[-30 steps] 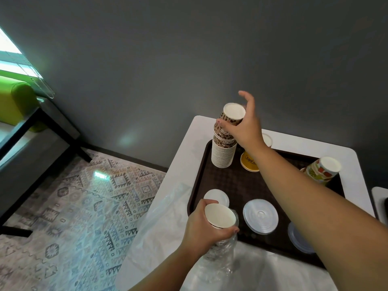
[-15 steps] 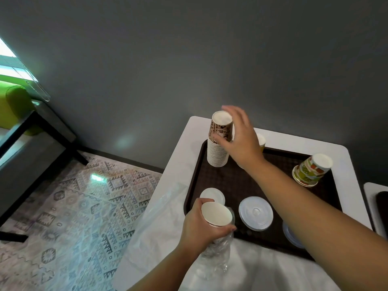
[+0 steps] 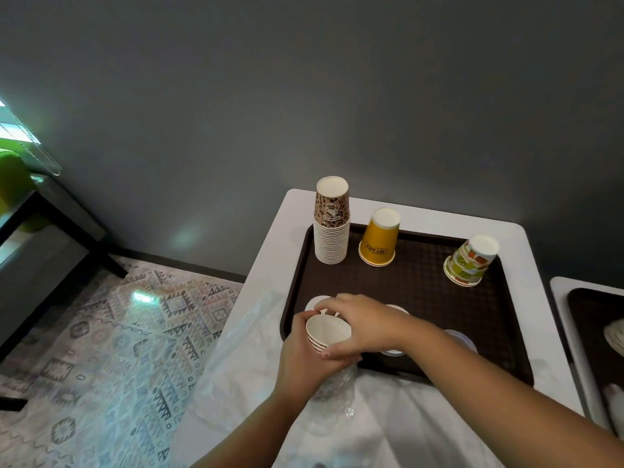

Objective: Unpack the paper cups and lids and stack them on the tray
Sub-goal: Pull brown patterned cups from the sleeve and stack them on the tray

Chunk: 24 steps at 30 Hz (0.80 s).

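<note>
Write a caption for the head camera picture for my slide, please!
Both hands, left hand and right hand, grip nested paper cups beside a brown tray.

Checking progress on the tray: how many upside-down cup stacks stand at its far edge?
3: leopard-print stack far left, yellow cup beside it, striped cup far right, tilted.

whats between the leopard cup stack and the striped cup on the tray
In the head view, the yellow cup stands upside down between the leopard-print stack and the striped cup, on the brown tray.
</note>
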### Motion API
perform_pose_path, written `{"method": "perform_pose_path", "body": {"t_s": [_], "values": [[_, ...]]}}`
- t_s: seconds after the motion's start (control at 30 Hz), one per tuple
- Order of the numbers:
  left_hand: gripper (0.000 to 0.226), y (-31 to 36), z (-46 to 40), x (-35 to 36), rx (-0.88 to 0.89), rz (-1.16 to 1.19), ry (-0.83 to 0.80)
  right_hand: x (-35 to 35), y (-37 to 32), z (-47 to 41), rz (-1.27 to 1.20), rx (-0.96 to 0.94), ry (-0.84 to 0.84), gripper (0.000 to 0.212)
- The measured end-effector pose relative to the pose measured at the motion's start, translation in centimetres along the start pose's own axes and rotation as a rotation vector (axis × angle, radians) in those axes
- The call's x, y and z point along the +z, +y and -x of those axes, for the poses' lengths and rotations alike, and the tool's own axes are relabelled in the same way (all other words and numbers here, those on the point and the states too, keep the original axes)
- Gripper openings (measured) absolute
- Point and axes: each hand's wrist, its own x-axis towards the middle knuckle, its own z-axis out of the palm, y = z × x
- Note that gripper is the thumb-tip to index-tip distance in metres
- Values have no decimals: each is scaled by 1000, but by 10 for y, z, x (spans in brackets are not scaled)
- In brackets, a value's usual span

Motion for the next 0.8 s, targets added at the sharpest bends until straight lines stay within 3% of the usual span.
{"method": "perform_pose_path", "body": {"t_s": [0.37, 0.5, 0.8], "values": [[66, -3, -2, 3, -30, -35, 5, -9, 4, 3, -126, 2, 111, 57], [66, -8, -3, 2, -37, -9, 6, -36, 21, 4, -166, -27, -6, 56], [68, -13, -6, 1, -56, -9, 11, -22, 36, -12, 117, -11, -52, 71]]}}
